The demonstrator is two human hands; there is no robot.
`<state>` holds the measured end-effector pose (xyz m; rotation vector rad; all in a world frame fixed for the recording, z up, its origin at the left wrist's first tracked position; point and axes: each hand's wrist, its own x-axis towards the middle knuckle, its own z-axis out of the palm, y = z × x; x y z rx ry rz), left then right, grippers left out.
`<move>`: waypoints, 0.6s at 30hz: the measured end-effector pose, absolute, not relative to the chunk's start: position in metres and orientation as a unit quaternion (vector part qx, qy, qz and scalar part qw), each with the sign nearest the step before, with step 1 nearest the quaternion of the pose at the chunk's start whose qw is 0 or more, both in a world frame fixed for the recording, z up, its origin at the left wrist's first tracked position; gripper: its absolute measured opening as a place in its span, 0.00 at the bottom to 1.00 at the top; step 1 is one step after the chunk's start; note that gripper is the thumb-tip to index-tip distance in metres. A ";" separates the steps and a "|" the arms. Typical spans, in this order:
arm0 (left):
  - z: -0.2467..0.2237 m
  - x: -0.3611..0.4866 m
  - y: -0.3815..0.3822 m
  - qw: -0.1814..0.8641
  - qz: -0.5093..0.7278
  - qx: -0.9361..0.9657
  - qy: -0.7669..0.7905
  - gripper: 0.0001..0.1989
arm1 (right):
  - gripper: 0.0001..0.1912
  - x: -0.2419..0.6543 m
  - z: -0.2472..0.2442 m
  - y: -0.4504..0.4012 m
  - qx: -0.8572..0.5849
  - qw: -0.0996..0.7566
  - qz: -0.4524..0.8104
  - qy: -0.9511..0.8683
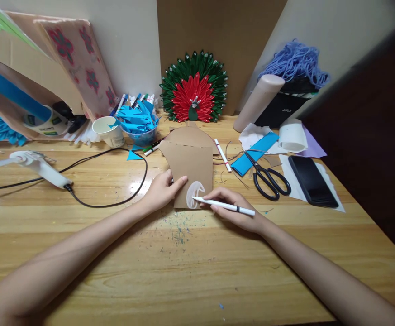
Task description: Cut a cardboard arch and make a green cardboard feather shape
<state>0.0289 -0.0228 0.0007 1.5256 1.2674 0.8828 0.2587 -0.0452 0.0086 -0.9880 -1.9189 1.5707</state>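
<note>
1. In the head view, the cardboard piece (191, 163) lies near the middle of the bench (149, 280), its upper end overlapping a rounded cardboard (190, 134).
2. The left hand (161, 191) grips the left edge of this piece, with the thumb on top; its other fingers are partly hidden. If this grip becomes loose, the piece could turn under the pen pressure.
3. The right hand (235, 209) holds a white marker (222, 205) between thumb and fingers, with the tip at a whitish patch (191, 192). I cannot tell if the patch is wet; if it is, a touching finger could smear it.
4. The patch is near the lower edge, so a long stroke could run off onto the bench.
5. The overlap may leave the upper end badly supported, and pressing could make it rock.
6. The black cord (146, 166) loops near the left forearm; a wide arm movement could catch it and pull the glue gun (43, 170).
</note>
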 end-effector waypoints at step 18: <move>0.005 0.030 -0.024 0.466 0.360 0.626 0.512 0.18 | 0.15 0.262 0.011 -0.042 -0.317 0.205 0.522 -0.764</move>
